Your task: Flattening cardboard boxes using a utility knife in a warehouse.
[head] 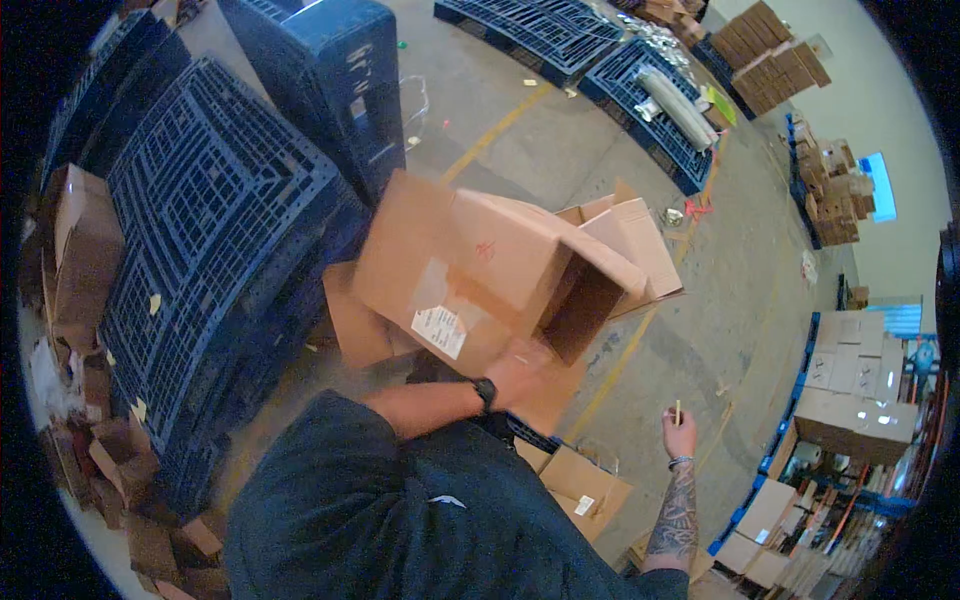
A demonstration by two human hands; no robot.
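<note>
A large cardboard box (420, 232), tilted and blurred, is before me with its open end turned to the right. It bears a printed label (441, 331) and a strip of tape. My left hand (521, 373), with a black watch on the wrist, grips the box at its lower edge by the open end; the fingers are blurred. Off to the right, away from the box, my right hand (679, 435) is closed around a small, thin yellowish object (678, 412) whose kind I cannot make out. Another open cardboard box (637, 240) shows behind the large one.
Stacked dark blue plastic pallets (217, 172) rise at my left, beside a tall blue plastic bin (330, 67). Cardboard boxes (585, 487) lie near my body. A pallet with a plastic-wrapped roll (675, 109) lies farther off. Loaded pallets (855, 420) line the right side.
</note>
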